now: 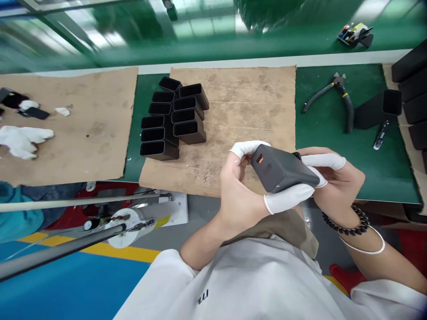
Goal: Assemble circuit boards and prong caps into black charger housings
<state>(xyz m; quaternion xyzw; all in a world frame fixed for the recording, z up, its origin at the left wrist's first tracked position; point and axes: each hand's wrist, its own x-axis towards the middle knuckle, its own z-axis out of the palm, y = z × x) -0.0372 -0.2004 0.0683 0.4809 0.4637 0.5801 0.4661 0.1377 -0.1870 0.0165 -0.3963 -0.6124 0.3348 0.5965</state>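
A dark grey box-shaped charger point(283, 166) with an orange USB port on its end face is held between my two hands, over the front edge of the bench. My left hand point(245, 191), in white finger cots, is closed around the port end. White cots also cover fingers of my right hand point(333, 173), which grips the far end. Beyond my left hand, several open black housings point(187, 129) stand upright in a cluster, partly on the cardboard point(247, 106).
Right of the cardboard lie pliers point(339, 86), a black housing point(373, 111) and a small cutter point(380, 134). More black housings point(415, 89) line the right edge. A white glove point(23, 140) rests at left; electronic parts point(355, 34) sit at the back. A person's teal clothing point(20, 213) shows at left.
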